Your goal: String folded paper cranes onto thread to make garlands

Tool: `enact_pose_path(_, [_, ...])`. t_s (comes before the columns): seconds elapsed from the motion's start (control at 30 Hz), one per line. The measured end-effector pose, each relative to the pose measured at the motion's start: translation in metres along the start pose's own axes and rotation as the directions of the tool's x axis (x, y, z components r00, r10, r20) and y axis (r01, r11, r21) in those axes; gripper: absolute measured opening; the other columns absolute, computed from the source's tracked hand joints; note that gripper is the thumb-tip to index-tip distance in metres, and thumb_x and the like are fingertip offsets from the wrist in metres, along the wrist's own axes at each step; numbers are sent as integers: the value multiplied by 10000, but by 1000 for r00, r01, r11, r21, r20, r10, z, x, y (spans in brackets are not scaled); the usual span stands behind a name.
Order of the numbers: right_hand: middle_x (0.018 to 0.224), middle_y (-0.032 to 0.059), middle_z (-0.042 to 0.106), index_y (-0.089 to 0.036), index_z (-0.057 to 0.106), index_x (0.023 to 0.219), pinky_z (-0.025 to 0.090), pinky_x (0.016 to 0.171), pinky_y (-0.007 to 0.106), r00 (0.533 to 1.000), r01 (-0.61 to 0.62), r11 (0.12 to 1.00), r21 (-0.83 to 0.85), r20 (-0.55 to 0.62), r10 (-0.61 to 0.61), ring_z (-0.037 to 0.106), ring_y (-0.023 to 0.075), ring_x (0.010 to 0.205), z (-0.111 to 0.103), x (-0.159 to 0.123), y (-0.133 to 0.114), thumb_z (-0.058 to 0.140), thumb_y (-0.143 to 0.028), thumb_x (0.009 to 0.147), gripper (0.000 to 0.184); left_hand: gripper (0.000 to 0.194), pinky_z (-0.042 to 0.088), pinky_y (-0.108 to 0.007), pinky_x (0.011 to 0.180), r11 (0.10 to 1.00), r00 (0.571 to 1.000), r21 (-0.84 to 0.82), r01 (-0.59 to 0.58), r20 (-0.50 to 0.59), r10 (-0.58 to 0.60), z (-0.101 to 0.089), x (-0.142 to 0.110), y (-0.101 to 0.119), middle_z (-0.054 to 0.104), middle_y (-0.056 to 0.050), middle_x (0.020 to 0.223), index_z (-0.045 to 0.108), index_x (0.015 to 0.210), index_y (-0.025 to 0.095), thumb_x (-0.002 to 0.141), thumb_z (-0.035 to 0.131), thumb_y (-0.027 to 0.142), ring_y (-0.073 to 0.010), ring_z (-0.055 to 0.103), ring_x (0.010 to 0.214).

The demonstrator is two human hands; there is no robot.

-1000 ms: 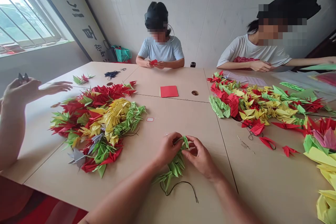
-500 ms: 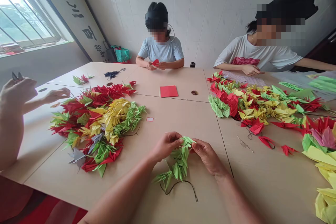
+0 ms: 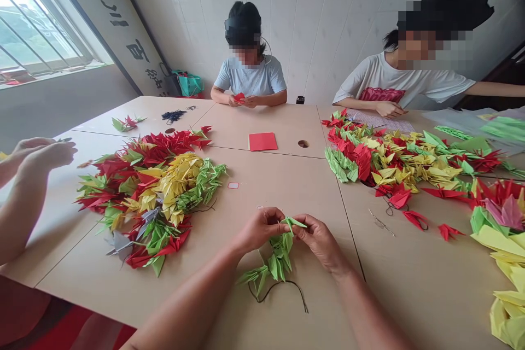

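Observation:
My left hand (image 3: pixel 260 229) and my right hand (image 3: pixel 318 240) both pinch the top of a string of green origami cranes (image 3: pixel 278 260), which hangs down to the table. Below the cranes, a loop of dark thread (image 3: pixel 287 282) lies on the beige tabletop (image 3: pixel 229 295). A large heap of red, yellow and green paper cranes (image 3: pixel 147 197) lies to my left. Another spreads out to my right (image 3: pixel 394 167). Neither heap touches my hands.
Three co-workers share the table: hands at the left (image 3: pixel 45 154), one person opposite holding a red crane (image 3: pixel 239 98), another at right (image 3: pixel 410 82). A red paper square (image 3: pixel 262 141), a black thread bundle (image 3: pixel 173 115) and a needle (image 3: pixel 381 224) lie on the table.
My hands have drawn closer around the top crane of the green string. The co-worker's hands at the left have dropped lower and moved right.

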State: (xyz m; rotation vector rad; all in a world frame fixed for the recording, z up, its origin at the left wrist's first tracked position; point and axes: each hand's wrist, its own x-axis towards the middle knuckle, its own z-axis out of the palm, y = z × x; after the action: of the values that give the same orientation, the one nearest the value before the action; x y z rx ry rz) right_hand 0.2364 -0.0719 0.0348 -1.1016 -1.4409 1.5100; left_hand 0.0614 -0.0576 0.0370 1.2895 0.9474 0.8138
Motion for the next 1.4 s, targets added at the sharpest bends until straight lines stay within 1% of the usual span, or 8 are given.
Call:
enact_pose_path(0.13, [851,31,637,-193,648,902,454,704,269,1000,1,1000,-9,-6,-1,552,166,778,0,0,-1,592,-487,767,329,358,291,-201,511,1000,1000,27,-6,-6,6,1,-1,0,451,31,620,517,722,127,684,671,449,-58,380,550])
enact_pose_path(0.23, [784,16,617,-190,638,855,447,681,262,1000,-3,1000,-18,-23,2,541,157,727,0,0,-2,588,-507,760,335,342,292,-195,511,998,996,39,-45,-69,47,3,-2,3,439,41,630,501,777,145,686,676,424,-62,382,559])
enact_pose_path(0.3, [729,-1,592,-191,628,829,438,662,256,999,-4,1000,-13,-33,3,531,150,693,1,1,-1,588,-518,754,338,306,299,-194,521,993,991,96,-73,-108,84,5,-3,5,433,47,624,495,800,158,710,659,401,-67,387,569])
enact_pose_path(0.53, [665,-15,543,-186,596,761,418,619,256,999,1,1000,22,-44,0,502,145,649,1,1,3,567,-532,762,347,225,314,-205,547,965,987,235,-113,-87,137,8,-5,10,473,35,652,545,778,162,775,578,384,-80,396,592])
enact_pose_path(0.77, [670,-25,519,-179,574,724,397,616,241,999,-4,998,55,-42,7,469,128,653,3,3,5,595,-476,769,301,239,326,-212,560,971,989,214,-110,-69,128,6,-4,7,485,33,651,536,731,158,729,630,378,-83,403,593])
enact_pose_path(1.03, [689,-14,545,-179,587,749,411,649,252,998,-21,995,99,-58,26,480,138,678,2,4,14,617,-481,748,303,241,317,-210,576,967,985,235,-97,-113,127,7,-3,6,442,41,641,552,797,160,720,645,368,-88,387,622])
enact_pose_path(1.23, [641,-25,521,-173,570,690,393,598,242,996,-44,995,87,-73,51,455,128,631,2,5,16,641,-514,707,349,267,322,-217,567,985,992,143,-92,-73,103,6,-2,0,489,23,672,524,753,150,727,641,388,-86,414,618])
enact_pose_path(1.4, [658,-24,525,-177,563,688,390,610,238,997,-28,997,72,-72,34,458,130,647,2,5,15,633,-500,720,331,265,326,-215,566,989,993,116,-96,-52,102,4,-1,-2,480,23,676,525,763,148,733,642,383,-83,414,620])
